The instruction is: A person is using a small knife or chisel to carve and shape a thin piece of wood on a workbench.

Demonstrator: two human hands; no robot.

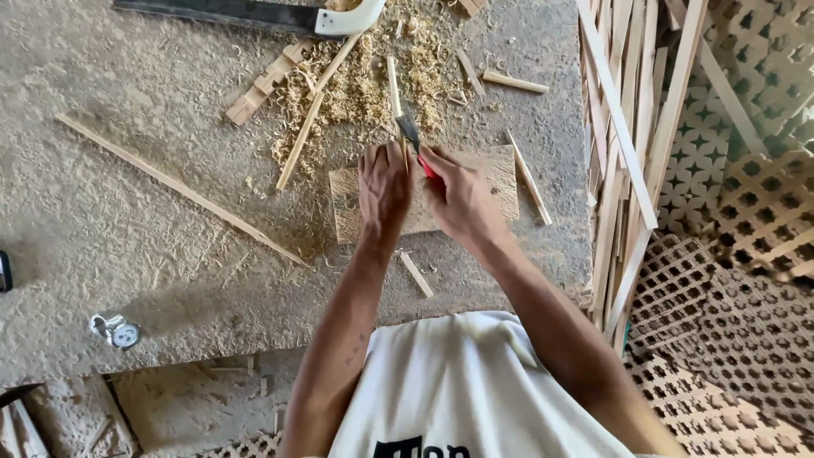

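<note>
Your left hand (383, 188) closes around a thin wooden stick (394, 89) over the board (483, 174) on the bench (127, 229) — your right hand (458, 199) grips a red-handled knife (409, 134), its handle mostly hidden.

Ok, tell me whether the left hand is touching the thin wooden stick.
Touching: in the head view the left hand grips the thin wooden stick, fingers wrapped around its lower end.
</note>
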